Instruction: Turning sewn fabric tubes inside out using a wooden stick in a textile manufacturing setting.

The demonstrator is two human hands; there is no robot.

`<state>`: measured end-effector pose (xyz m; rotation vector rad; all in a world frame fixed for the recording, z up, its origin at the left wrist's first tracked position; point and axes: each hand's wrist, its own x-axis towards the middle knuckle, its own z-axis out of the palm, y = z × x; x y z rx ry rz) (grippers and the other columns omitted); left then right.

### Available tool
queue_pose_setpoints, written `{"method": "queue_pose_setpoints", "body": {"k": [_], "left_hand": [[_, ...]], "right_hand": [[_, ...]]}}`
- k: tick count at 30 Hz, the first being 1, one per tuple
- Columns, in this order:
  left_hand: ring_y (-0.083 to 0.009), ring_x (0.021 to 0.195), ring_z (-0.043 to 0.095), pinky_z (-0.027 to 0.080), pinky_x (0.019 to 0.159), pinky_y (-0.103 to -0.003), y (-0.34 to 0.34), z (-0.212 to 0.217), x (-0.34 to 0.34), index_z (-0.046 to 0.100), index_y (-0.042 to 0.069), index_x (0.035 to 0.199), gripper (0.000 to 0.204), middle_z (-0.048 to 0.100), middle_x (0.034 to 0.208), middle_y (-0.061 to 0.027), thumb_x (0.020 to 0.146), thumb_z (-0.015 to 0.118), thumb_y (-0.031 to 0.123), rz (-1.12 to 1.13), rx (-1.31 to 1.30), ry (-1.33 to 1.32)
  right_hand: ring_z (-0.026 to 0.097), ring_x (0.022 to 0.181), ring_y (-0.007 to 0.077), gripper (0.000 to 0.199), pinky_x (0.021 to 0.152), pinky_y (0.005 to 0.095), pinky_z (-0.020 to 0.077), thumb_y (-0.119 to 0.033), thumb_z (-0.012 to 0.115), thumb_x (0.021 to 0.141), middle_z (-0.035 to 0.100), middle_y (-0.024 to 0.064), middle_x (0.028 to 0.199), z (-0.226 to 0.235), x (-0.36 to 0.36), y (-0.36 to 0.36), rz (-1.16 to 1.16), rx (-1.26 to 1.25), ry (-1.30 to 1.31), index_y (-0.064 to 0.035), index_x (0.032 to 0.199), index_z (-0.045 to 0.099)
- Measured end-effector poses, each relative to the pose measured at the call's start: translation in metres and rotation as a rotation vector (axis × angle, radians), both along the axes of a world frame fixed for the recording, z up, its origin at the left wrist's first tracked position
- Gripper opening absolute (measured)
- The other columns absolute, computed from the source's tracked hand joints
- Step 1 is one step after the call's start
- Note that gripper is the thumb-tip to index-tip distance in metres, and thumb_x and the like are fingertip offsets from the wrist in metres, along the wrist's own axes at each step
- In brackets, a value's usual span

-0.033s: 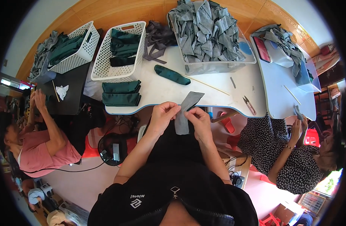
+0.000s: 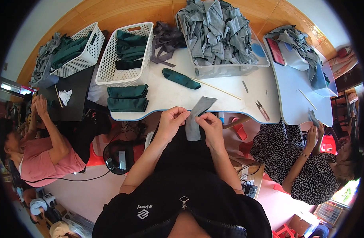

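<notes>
Grey cloth strip point(image 2: 194, 129) is spanning the space between your hands at the near edge of the white table point(image 2: 158, 97). Leftward, folded green cloths point(image 2: 128, 104) are lying there; your left hand point(image 2: 170, 123) is pinching the strip's left edge, your right hand point(image 2: 212, 127) is pinching its right; beyond, scissors point(image 2: 263, 111) are resting.

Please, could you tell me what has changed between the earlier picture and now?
Very little: the right hand and the grey cloth strip's lower end shifted slightly rightward. Nothing was visibly taken or let go. The left hand, the baskets and the scissors look unchanged.
</notes>
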<state>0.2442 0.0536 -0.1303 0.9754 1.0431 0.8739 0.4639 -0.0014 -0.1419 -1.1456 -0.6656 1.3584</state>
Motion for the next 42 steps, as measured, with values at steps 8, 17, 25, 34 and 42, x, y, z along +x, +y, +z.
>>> {"method": "queue_pose_setpoints", "body": {"k": [8,17,25,34,42], "left_hand": [[-0.0137,0.095,0.087,0.07,0.087,-0.03,-0.002,-0.003,0.006,0.095,-0.002,0.127,0.02,0.093,0.109,-0.0065,0.121,0.096,0.017,-0.059,-0.05,-0.045],[-0.0135,0.099,0.088,0.073,0.093,-0.029,-0.005,-0.017,-0.002,0.095,-0.003,0.128,0.015,0.095,0.115,-0.0094,0.119,0.096,0.009,-0.02,-0.009,0.016],[-0.019,0.101,0.091,0.071,0.09,-0.039,-0.075,0.018,-0.015,0.099,-0.001,0.127,0.023,0.096,0.113,-0.015,0.111,0.099,0.015,-0.137,0.214,0.262],[-0.0119,0.092,0.084,0.064,0.08,-0.032,-0.127,0.07,-0.11,0.097,0.0,0.127,0.021,0.092,0.104,-0.0063,0.117,0.095,0.018,-0.282,0.06,0.101],[-0.0142,0.093,0.083,0.067,0.087,-0.036,-0.082,0.022,-0.101,0.097,-0.001,0.121,0.021,0.09,0.108,-0.0061,0.115,0.097,0.018,-0.171,0.302,0.242]], "right_hand": [[0.068,0.089,0.0051,0.013,0.082,0.0263,0.0516,-0.012,0.099,0.117,0.082,-0.0052,0.099,-0.01,0.002,0.002,0.046,-0.016,-0.031,-0.0074,0.11,0.09],[0.059,0.082,0.0041,0.015,0.076,0.0264,0.042,-0.017,0.095,0.121,0.077,-0.0072,0.095,-0.022,-0.005,0.008,0.081,-0.096,0.033,-0.0048,0.114,0.094],[0.075,0.099,0.0122,0.007,0.092,0.0294,0.0578,-0.004,0.098,0.113,0.084,0.0006,0.108,-0.003,-0.025,-0.076,-0.113,-0.065,-0.301,0.0021,0.114,0.094],[0.083,0.102,0.0151,0.008,0.097,0.0308,0.065,0.002,0.094,0.118,0.089,0.0041,0.111,0.025,-0.09,-0.143,-0.047,-0.062,0.051,-0.0043,0.117,0.09],[0.066,0.101,0.0179,0.03,0.093,0.0361,0.0583,0.007,0.077,0.107,0.072,0.0038,0.114,0.009,-0.111,-0.052,-0.063,0.085,-0.691,0.0008,0.136,0.081]]}}
